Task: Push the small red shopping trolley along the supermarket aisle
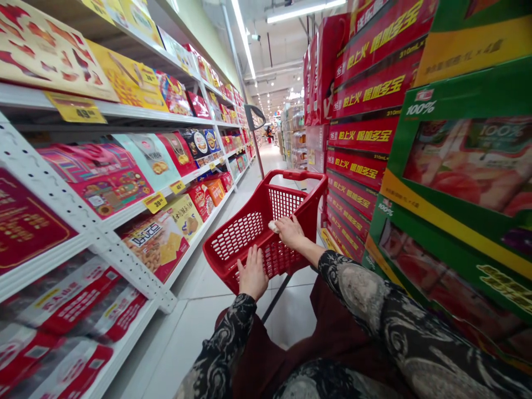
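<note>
Black paisley sleeves (226,343) reach toward 12 o'clock. The left hand (252,272) lies on the near wall of a red plastic shopping basket (245,238), fingers spread wide. The right hand (291,231) presses a small white wad (273,226) against the basket's rim, fingers narrow. White metal shelves (103,221) of boxed goods stand at 9 o'clock, stacked red drink cartons (366,133) at 3 o'clock.

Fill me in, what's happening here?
A person stands in a supermarket aisle with both bare hands on a red mesh-sided shopping basket. The left hand rests on its near edge. The right hand lies on the side rim, over a small white item too unclear to identify. White metal shelving with boxed goods runs along the left, and stacked red cartons and green cartons rise on the right.
</note>
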The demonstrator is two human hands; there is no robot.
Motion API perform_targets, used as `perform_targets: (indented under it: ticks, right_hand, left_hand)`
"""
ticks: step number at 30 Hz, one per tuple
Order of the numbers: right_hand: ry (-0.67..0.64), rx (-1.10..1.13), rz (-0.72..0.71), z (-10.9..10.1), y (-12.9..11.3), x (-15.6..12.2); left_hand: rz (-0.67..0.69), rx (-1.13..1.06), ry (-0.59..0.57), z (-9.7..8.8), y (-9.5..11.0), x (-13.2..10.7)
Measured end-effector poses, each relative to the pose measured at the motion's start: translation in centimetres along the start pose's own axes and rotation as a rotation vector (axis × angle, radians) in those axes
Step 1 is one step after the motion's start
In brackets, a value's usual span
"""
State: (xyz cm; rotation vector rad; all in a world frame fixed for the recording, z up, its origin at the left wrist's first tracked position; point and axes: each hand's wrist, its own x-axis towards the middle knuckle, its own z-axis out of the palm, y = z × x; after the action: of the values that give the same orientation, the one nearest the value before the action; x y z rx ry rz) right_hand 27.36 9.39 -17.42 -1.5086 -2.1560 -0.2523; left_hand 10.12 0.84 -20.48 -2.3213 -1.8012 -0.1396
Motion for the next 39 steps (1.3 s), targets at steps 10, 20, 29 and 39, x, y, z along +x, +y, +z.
perform_targets:
  ticks: [10, 20, 29, 39]
  right_hand:
    - [-0.053, 0.039, -0.048, 1.1, -2.8, -0.5]
    - [0.027, 0.046, -0.005, 1.2, -1.8, -0.6]
    - [0.103, 0.094, -0.197, 4.6, -5.6, -2.6]
    - [0.162, 0.132, -0.168, 3.5, -6.6, -2.0]
  left_hand:
    - [-0.041, -0.044, 0.004, 0.1, -0.1, -0.1]
    - [-0.199, -0.088, 0.088, 1.0, -2.1, -0.8]
    - [-0.195, -0.164, 0.042, 1.2, -3.7, -0.7]
    - [-0.220, -0.189, 0.088, 1.4, -4.0, -1.2]
